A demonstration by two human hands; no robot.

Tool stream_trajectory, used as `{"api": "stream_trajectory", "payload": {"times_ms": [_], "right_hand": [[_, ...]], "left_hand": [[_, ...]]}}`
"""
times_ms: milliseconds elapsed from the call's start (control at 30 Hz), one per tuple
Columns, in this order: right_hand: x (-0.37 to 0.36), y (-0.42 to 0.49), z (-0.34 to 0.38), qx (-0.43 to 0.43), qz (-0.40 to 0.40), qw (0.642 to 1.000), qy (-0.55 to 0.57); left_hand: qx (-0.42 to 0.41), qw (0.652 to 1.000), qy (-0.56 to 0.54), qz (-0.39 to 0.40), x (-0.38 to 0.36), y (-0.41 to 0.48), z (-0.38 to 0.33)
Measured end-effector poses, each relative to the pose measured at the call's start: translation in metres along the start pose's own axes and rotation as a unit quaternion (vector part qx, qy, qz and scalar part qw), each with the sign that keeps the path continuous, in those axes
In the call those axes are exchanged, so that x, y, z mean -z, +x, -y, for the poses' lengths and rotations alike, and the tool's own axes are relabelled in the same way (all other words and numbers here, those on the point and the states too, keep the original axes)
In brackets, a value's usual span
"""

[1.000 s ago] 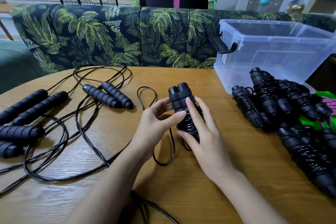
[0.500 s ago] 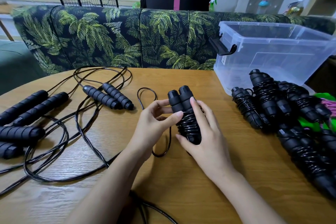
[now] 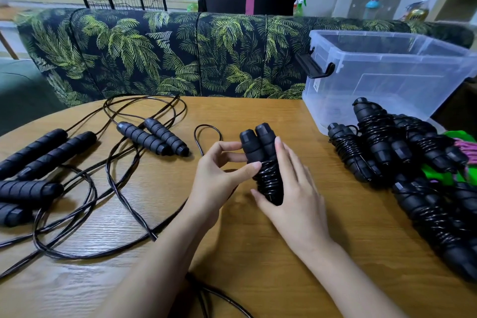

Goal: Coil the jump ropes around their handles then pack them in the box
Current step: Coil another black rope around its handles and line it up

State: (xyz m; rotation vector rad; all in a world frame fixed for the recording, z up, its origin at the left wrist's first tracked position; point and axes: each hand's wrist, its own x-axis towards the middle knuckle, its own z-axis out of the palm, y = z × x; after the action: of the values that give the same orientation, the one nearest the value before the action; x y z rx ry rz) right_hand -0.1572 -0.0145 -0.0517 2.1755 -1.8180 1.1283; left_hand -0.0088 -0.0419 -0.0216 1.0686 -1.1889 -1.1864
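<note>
A pair of black jump-rope handles [image 3: 259,148] stands tilted at the table's middle, black cord wound round its lower half. My right hand [image 3: 294,188] holds the pair from the right side and below. My left hand [image 3: 219,173] pinches the cord against the coil with thumb and fingertips. A short loop of loose cord [image 3: 206,134] lies just left of the handles. The clear plastic box [image 3: 387,77] stands at the back right, with nothing visible inside it.
Several coiled black ropes [image 3: 402,152] are piled right of my hands, with green and pink ropes [image 3: 462,155] behind. Uncoiled ropes with foam handles [image 3: 152,135] and tangled cord [image 3: 85,188] cover the table's left. A leaf-print sofa and a seated person are beyond.
The handle pair has tipped a little to the right while my left hand worked the cord round it. The loose loop beside it has shrunk as cord went onto the coil.
</note>
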Motion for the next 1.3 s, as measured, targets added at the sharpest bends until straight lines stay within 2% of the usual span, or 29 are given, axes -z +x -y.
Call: {"api": "stream_trajectory", "payload": {"times_ms": [133,267,500,600,700,800,933,1000,1200,1300], "right_hand": [[-0.002,0.0,0.0,0.007,0.008,0.999,-0.045],[-0.001,0.0,-0.009,0.009,0.041,0.998,0.04],[0.006,0.002,-0.01,-0.011,0.048,0.982,0.183],[0.006,0.002,-0.009,-0.026,0.045,0.983,0.174],[0.007,0.005,-0.013,-0.054,0.052,0.989,0.128],[0.009,0.007,-0.02,-0.089,0.073,0.989,0.096],[0.012,0.011,-0.023,-0.121,0.078,0.986,0.085],[0.013,0.012,-0.023,-0.126,0.077,0.985,0.091],[0.013,0.011,-0.024,-0.125,0.067,0.986,0.084],[0.012,0.012,-0.026,-0.131,0.07,0.984,0.094]], "left_hand": [[0.006,1.0,0.004,-0.01,-0.002,-0.001,0.002],[0.006,1.0,0.014,0.01,0.001,-0.001,-0.001],[-0.008,0.999,0.006,0.048,0.006,0.001,-0.005],[-0.041,0.998,0.028,0.047,0.003,0.0,0.0],[-0.129,0.989,0.078,0.003,0.002,0.0,0.001],[-0.276,0.946,0.163,-0.046,0.005,0.003,0.004],[-0.419,0.839,0.336,-0.086,0.006,0.009,0.017],[-0.455,0.799,0.385,-0.085,0.006,0.009,0.02],[-0.536,0.724,0.428,-0.075,0.004,0.003,0.009],[-0.528,0.687,0.494,-0.064,0.005,0.006,0.012]]}}
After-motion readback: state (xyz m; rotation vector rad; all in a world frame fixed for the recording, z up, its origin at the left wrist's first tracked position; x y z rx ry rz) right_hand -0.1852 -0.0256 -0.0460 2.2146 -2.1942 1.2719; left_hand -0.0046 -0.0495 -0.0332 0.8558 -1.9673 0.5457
